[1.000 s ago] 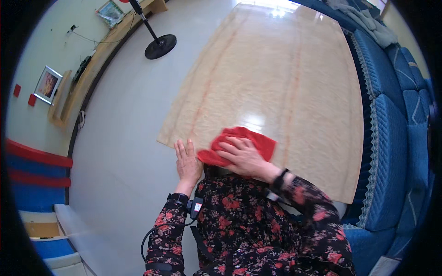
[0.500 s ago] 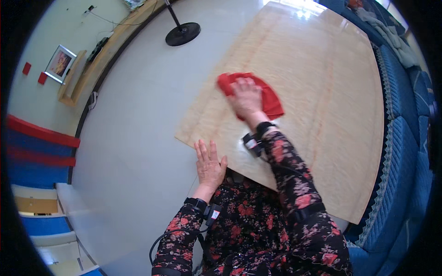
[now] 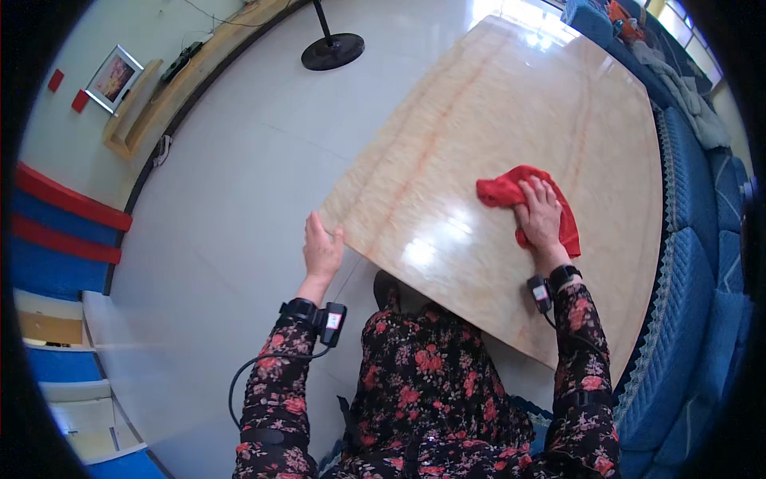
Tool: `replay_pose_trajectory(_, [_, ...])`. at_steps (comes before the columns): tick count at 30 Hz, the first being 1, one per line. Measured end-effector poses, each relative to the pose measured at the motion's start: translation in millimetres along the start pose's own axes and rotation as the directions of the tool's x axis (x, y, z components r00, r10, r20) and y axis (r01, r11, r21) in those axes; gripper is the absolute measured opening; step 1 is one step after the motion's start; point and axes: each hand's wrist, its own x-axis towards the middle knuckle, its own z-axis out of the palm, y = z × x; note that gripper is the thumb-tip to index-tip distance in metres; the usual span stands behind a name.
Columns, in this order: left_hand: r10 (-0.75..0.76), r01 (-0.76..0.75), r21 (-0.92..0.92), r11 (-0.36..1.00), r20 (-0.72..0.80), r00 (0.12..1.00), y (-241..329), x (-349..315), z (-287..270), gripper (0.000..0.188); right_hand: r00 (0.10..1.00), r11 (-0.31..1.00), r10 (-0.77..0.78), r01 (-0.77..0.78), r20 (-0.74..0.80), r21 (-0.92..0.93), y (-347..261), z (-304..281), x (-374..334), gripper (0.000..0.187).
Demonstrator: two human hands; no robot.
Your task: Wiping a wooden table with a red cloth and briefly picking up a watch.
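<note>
A crumpled red cloth (image 3: 511, 190) lies on the glossy beige marble-patterned tabletop (image 3: 447, 176). My right hand (image 3: 542, 214) presses on the cloth from above, with its fingers slightly bent and cloth spreading out on both sides. At the table's near left corner is my left hand (image 3: 323, 249), its thumb apart from the fingers and no object in it. The fingertips come up to the corner; whether they touch it I cannot tell. Each wrist carries a black strap with a small dark box and a cable.
A blue quilted sofa (image 3: 686, 319) runs along the table's right side. A black round stand base (image 3: 333, 52) rests on the pale tiled floor (image 3: 231, 231) beyond the table. A wooden ledge (image 3: 132, 120) and blue-and-red steps (image 3: 68, 231) line the left.
My right hand has slid the red cloth across the tabletop to the right and nearer to me. My left hand has shifted left and slightly up, to the table's corner. The view has shifted slightly.
</note>
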Motion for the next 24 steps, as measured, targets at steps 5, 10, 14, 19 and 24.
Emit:
replay_pose_trajectory(5, [-0.132, 0.140, -0.066, 0.988, 0.111, 0.985, 19.4, -5.7, 16.0, 0.078, 0.997, 0.999, 0.034, -0.034, -0.076, -0.007, -41.2, 57.4, 85.5, 0.053])
replay_pose_trajectory(10, [-0.104, 0.107, -0.040, 0.993, 0.068, 0.992, 23.8, -9.1, 18.6, 0.078, 0.991, 0.976, -0.133, 0.131, 0.000, 0.174, -187.8, 81.0, 142.1, 0.046])
replay_pose_trajectory(14, [-0.098, 0.102, -0.106, 0.989, 0.046, 0.994, 17.8, -12.7, 14.3, 0.077, 0.843, 0.765, -0.532, 0.438, 0.080, 0.472, -278.6, 56.9, 90.4, 0.037])
replay_pose_trajectory(19, [-0.106, 0.162, -0.301, 0.940, 0.195, 0.975, -5.4, -43.2, -12.8, 0.076, 0.775, 0.613, -0.631, 0.483, 0.020, 0.625, -237.7, 29.0, 36.7, 0.039])
replay_pose_trajectory(24, [-0.226, 0.363, -0.325, 0.873, 0.391, 0.892, -39.9, -135.1, -35.5, 0.068, 0.949, 0.907, -0.315, 0.297, 0.013, 0.299, -116.2, 30.1, 58.8, 0.040])
